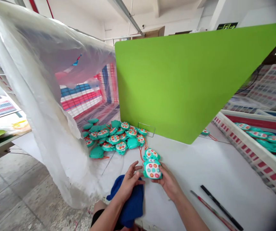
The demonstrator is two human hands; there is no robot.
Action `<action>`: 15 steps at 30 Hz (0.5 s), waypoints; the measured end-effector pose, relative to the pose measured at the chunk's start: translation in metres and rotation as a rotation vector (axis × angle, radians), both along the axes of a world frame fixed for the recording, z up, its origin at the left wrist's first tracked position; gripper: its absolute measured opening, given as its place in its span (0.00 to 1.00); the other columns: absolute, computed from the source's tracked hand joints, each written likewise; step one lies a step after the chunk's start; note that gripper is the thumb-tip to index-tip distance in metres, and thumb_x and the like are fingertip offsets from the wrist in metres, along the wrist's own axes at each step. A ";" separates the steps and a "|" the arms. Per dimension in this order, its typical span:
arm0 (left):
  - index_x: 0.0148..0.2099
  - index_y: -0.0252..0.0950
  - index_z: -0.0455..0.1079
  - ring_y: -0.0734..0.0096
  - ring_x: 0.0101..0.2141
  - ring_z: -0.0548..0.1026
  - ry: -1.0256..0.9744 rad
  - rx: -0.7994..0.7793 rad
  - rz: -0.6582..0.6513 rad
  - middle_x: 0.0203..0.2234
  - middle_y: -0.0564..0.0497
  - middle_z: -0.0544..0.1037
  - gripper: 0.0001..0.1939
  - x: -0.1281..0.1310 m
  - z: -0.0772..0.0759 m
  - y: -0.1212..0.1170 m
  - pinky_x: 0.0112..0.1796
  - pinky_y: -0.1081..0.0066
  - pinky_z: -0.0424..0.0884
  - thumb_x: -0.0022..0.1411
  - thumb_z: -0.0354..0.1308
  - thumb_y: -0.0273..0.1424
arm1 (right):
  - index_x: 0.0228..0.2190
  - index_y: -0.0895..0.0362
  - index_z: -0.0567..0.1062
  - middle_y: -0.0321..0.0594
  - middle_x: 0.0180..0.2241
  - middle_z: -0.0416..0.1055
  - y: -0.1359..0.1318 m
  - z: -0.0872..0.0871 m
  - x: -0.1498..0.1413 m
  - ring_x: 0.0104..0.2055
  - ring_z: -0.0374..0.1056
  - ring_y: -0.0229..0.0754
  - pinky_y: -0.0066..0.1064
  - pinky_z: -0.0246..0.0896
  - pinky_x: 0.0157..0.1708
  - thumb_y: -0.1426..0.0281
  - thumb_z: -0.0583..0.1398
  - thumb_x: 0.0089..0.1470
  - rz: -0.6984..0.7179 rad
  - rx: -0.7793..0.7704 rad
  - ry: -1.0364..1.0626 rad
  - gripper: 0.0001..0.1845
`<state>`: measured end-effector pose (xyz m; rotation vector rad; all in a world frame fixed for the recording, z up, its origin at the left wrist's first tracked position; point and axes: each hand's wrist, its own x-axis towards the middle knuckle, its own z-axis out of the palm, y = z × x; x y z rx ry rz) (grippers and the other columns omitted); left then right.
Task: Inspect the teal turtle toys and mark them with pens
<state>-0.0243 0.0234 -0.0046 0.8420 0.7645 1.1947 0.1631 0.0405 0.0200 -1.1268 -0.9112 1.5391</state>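
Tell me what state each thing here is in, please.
Turquoise toy: button side showing, gripped
Right hand: closed on it
Left hand: open, fingers spread
Blue cloth: rumpled, partly under left wrist
Toy pile: heaped, some buttons-up
Green board: standing on edge
White basket: uncovered, holding toys
Plastic sheet: draped, wrinkled
Black stick: lying flat

Open tabletop between green board and black pen, toy pile an obstacle leftward
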 end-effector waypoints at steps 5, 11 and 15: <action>0.65 0.41 0.48 0.58 0.48 0.71 0.034 0.100 -0.031 0.50 0.43 0.71 0.52 0.001 0.006 -0.003 0.49 0.62 0.67 0.42 0.72 0.33 | 0.50 0.48 0.67 0.41 0.48 0.72 -0.017 -0.004 -0.037 0.44 0.71 0.50 0.40 0.71 0.35 0.57 0.64 0.48 0.134 -0.087 0.203 0.27; 0.65 0.39 0.47 0.61 0.42 0.74 0.178 0.091 0.001 0.45 0.45 0.75 0.51 0.003 0.006 -0.004 0.44 0.65 0.70 0.44 0.71 0.30 | 0.51 0.47 0.67 0.41 0.52 0.68 -0.020 -0.010 -0.039 0.47 0.69 0.49 0.40 0.71 0.36 0.52 0.60 0.52 0.190 -0.061 0.211 0.26; 0.66 0.40 0.46 0.59 0.49 0.71 0.126 0.125 -0.012 0.52 0.44 0.71 0.43 0.001 0.009 -0.005 0.50 0.63 0.66 0.53 0.64 0.36 | 0.53 0.47 0.64 0.41 0.51 0.69 -0.020 -0.011 -0.035 0.43 0.71 0.46 0.41 0.71 0.37 0.51 0.58 0.54 0.198 -0.071 0.211 0.28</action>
